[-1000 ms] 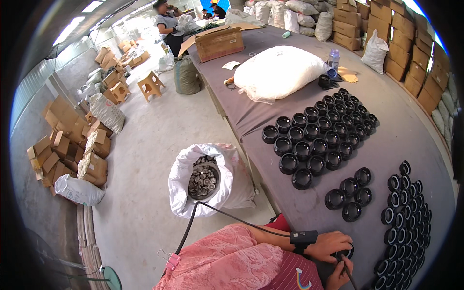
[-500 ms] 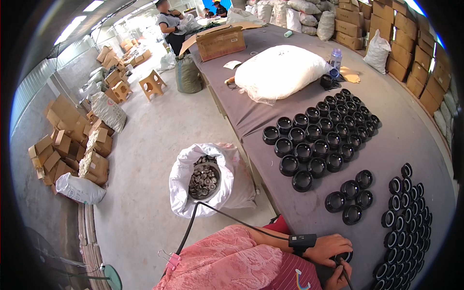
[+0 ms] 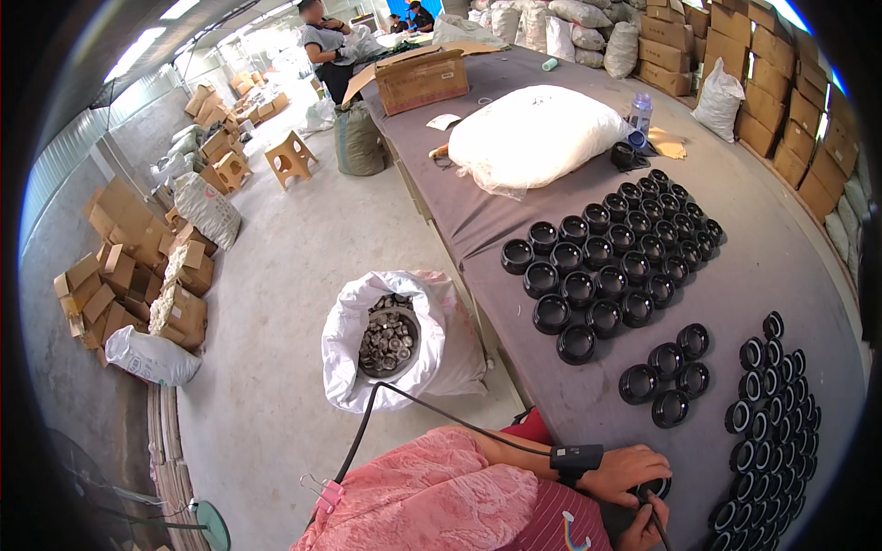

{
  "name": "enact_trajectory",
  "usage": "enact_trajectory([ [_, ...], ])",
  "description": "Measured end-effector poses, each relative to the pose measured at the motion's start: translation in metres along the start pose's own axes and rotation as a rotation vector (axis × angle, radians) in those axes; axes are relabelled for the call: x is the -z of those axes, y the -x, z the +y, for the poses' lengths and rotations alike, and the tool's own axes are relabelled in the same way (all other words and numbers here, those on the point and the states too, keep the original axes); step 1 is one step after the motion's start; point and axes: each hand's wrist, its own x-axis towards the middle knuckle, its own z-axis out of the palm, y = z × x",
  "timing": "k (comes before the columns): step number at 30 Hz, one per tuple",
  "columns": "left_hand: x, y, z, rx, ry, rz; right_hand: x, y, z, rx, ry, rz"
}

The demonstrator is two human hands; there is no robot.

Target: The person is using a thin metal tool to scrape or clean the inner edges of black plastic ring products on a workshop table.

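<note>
At the near edge of the table, my left hand point(image 3: 627, 470) curls over a round black plastic ring point(image 3: 656, 487), with a strapped black device on its wrist. My right hand point(image 3: 643, 527) pinches the ring from the near side; its forearm is mostly out of view. The fingers hide much of the ring. Just beyond my hands stands a small cluster of black rings point(image 3: 669, 410). Farther up the table are rows of the same glossy rings point(image 3: 604, 317). To the right, many black rings with pale inner edges point(image 3: 738, 416) stand in close rows.
A white sack point(image 3: 337, 344) of small metal parts stands on the floor left of the table point(image 3: 514, 312). A large stuffed white bag point(image 3: 533, 138), a purple bottle point(image 3: 640, 110) and an open carton point(image 3: 423, 84) lie farther off. A black cable point(image 3: 441, 410) runs across my arm. Another person point(image 3: 323, 50) stands far back.
The view has shifted very slightly. Both hands stay around the black ring in nearly the same place.
</note>
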Motion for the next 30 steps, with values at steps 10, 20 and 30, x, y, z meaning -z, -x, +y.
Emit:
enact_trajectory([
  [10, 0.003, 0.001, -0.001, -0.008, -0.013, 0.000, 0.002, 0.001, 0.004, 0.001, -0.013, -0.038],
  [20, 0.003, 0.001, 0.000, -0.029, -0.022, 0.020, 0.003, -0.001, 0.002, 0.027, 0.016, -0.061],
  [30, 0.002, 0.002, -0.003, -0.039, -0.026, 0.024, 0.000, 0.003, 0.005, -0.031, -0.037, -0.019],
])
